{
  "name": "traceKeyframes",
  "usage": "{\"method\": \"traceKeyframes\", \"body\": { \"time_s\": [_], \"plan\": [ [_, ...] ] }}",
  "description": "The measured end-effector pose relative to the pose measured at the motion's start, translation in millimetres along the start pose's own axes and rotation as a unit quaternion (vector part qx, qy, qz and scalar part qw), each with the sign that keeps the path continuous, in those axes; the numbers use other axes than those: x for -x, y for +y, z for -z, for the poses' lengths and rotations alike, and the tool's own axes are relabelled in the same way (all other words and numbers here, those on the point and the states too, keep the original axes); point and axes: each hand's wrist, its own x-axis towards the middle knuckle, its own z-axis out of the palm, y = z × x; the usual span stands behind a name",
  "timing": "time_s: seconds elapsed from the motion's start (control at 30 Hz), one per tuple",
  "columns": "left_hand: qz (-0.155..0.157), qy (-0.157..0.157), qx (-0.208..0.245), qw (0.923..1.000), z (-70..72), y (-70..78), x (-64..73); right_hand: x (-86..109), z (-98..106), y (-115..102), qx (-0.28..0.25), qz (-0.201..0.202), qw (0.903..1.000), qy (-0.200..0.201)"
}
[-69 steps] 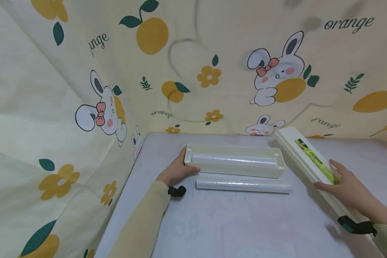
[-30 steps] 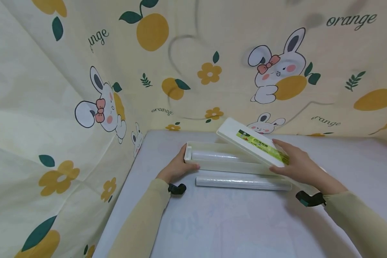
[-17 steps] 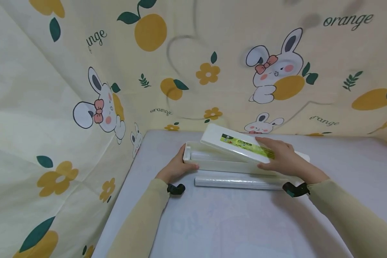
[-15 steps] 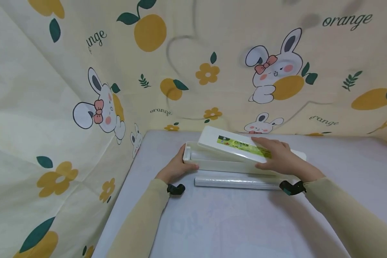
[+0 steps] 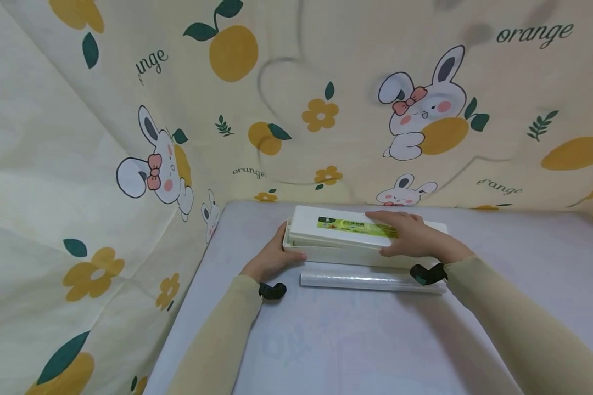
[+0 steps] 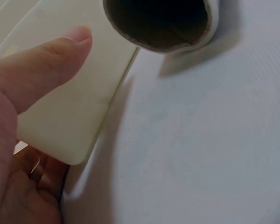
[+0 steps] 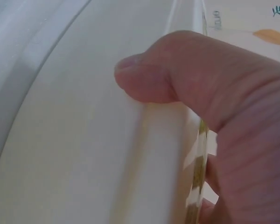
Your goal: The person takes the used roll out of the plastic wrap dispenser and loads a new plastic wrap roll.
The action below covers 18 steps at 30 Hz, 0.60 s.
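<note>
In the head view a long white plastic box (image 5: 346,255) lies across the table. My left hand (image 5: 269,259) grips its left end; the left wrist view has the thumb (image 6: 46,65) along the front wall and other fingers behind the end. My right hand (image 5: 417,236) holds the white lid (image 5: 308,224), which bears a green label (image 5: 358,226), thumb in front and fingers behind. The lid lies over the box, its left end slightly raised. It hides the film roll inside. In front of the box is a second roll of clear film (image 5: 365,281).
The roll's open tube end (image 6: 213,18) shows near my left hand in the left wrist view. A pale cloth covers the table (image 5: 356,340). Behind and to the left hangs a curtain (image 5: 277,99) printed with oranges and rabbits.
My right hand has brought the lid from the right, leftward and down onto the box, turning it in line with the box. My left hand has stayed at the box's left end.
</note>
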Motion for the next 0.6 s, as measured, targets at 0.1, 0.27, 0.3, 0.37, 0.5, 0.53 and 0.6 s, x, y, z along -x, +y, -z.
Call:
{"method": "traceKeyframes", "body": {
  "time_s": [0.1,0.27,0.3,0.37,0.5,0.53,0.6],
  "plan": [
    [-0.003,0.003,-0.002,1.0,-2.1,-1.6,-1.2,-3.2,-1.3,0.8,-0.005,-0.004,0.9999,-0.015],
    [-0.012,0.008,-0.001,0.9999,-3.9,-1.8,-2.4,-6.7,-2.8,0.2,0.0,0.005,0.9998,-0.018],
    [-0.014,0.008,0.001,0.9999,-3.4,-1.1,-2.1,-7.2,-3.0,0.2,0.002,0.009,0.9998,-0.016],
    [-0.016,0.01,-0.001,0.9998,-1.8,4.5,0.8,-8.5,-4.2,0.7,0.013,0.011,0.9998,-0.012],
    [-0.013,0.018,-0.03,0.9993,5.2,11.8,3.1,-9.4,-5.9,2.6,0.039,0.002,0.9992,0.005],
    [-0.014,0.022,-0.041,0.9988,7.0,14.2,3.8,-9.0,-5.9,3.9,0.046,-0.003,0.9989,0.012],
    [-0.016,0.03,-0.057,0.9978,10.2,15.5,3.4,-6.2,-4.7,7.3,0.057,-0.012,0.998,0.026]
  ]
}}
